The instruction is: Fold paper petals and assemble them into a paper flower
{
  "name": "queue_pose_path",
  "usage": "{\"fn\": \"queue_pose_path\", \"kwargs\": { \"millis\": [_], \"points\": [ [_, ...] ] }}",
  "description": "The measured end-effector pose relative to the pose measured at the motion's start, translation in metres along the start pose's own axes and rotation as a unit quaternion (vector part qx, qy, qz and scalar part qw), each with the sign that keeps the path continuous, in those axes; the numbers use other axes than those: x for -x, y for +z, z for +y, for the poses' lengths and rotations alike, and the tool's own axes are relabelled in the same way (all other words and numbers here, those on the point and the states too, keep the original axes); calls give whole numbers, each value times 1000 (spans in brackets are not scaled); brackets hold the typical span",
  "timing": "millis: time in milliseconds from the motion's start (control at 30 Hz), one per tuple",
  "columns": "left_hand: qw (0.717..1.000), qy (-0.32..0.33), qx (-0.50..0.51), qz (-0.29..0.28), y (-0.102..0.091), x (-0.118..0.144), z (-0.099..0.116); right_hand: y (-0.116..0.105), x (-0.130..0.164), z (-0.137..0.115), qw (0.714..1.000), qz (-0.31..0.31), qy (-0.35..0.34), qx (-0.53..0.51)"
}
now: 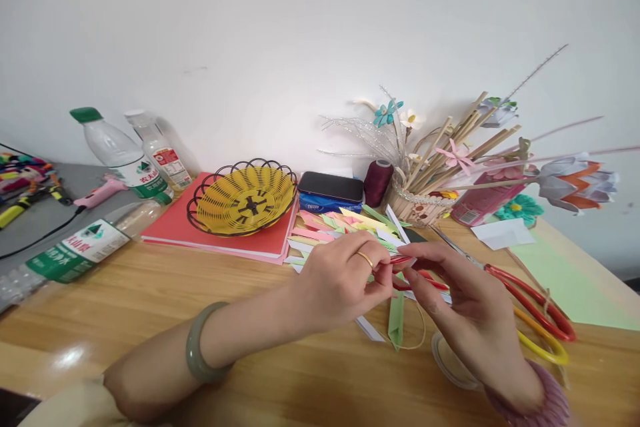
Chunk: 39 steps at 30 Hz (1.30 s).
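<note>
My left hand (345, 280) is closed, its fingertips pinching a small folded red paper piece (403, 260). From the other side, my right hand (467, 307) grips the same piece between thumb and fingers. Much of the paper is hidden by the fingers. Beneath and behind them lies a heap of folded paper strips (313, 236) in pink, green, yellow and white. A green strip (396, 321) and a thin pale string (423, 328) lie just below the hands. Scissors with red handles (537, 300) rest beside my right hand, which partly covers a small round tub (453, 363).
A yellow woven basket (245, 203) sits on red paper sheets (167, 230). Plastic bottles (83, 250) are at the left, near a pink glue gun (101, 192). Behind stand a blue packet (331, 203), a maroon thread spool (379, 181) and a stick-sided pot (415, 205) of craft flowers.
</note>
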<state>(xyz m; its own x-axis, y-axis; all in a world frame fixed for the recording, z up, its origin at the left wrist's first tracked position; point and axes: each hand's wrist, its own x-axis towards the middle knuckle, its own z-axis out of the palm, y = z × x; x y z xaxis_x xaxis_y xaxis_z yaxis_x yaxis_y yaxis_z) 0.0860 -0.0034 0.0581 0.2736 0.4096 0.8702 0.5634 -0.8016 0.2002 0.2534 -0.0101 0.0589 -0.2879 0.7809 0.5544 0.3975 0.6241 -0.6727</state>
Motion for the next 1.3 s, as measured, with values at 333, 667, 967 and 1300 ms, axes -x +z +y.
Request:
{"fn": "queue_pose_path", "kwargs": {
  "millis": [333,667,967,1300],
  "points": [
    [998,59,36,2,-4,-6,-6,-7,-4,1,988,-30,77,-128],
    [986,21,164,-22,-5,-9,-14,-11,-10,-2,996,-22,32,-82],
    [988,137,44,-48,-5,-8,-13,-7,-6,-6,985,16,-126,118],
    [995,87,-27,-30,0,-3,-11,-2,-5,-10,993,21,-57,99]
  ]
}}
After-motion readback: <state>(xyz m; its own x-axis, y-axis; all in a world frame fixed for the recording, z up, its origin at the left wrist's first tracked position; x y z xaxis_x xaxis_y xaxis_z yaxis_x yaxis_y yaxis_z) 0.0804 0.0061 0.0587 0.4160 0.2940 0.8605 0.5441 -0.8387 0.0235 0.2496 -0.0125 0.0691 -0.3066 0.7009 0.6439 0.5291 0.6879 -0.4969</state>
